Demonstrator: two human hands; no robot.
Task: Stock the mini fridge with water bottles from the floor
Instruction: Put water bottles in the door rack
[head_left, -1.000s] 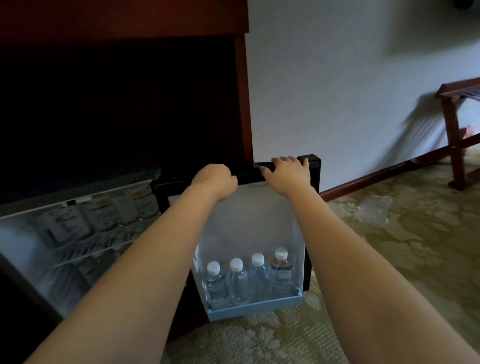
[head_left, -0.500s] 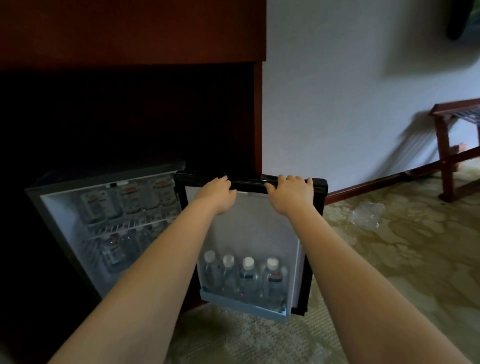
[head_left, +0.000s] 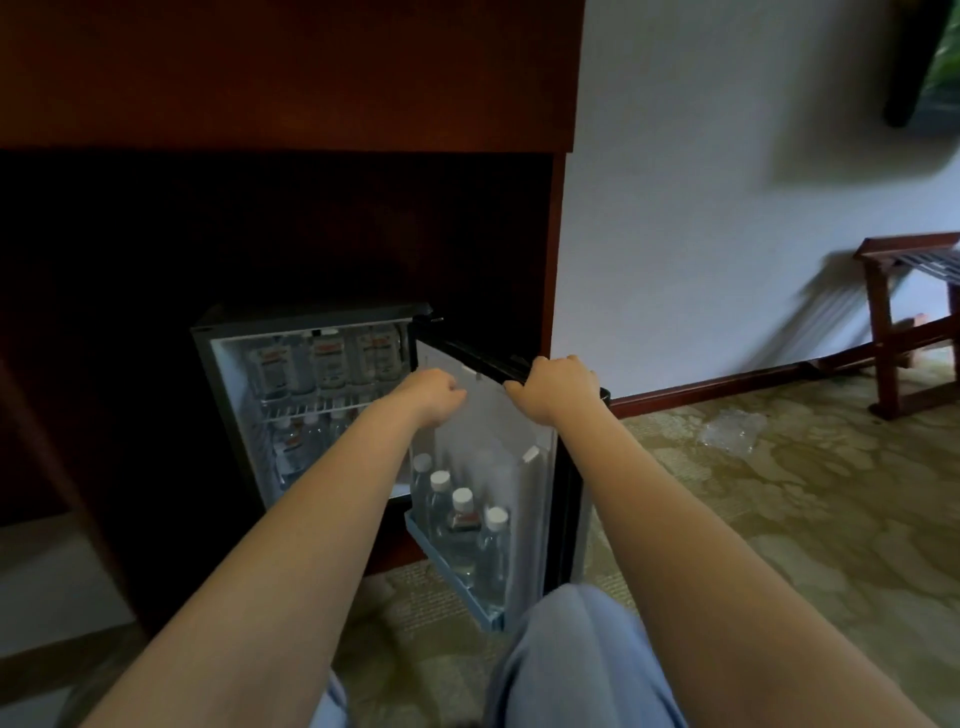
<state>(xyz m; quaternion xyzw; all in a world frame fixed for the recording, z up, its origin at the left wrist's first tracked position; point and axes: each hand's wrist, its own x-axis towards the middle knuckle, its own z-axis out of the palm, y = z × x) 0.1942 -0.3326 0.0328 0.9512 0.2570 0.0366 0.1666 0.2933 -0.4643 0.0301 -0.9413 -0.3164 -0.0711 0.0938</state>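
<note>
Fridge door swung inward; left hand off it, curled, grip unclear. Right hand grips its top; four bottles at 6 o'clock.

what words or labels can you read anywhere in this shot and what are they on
No text here can be read.
Labels on the top-shelf bottles in the mini fridge: red and white print, too blurred to read.
Label on one bottle in the fridge door: red mark, too blurred to read.
Labels on the lower-shelf bottles: too small and dim to read.
</note>
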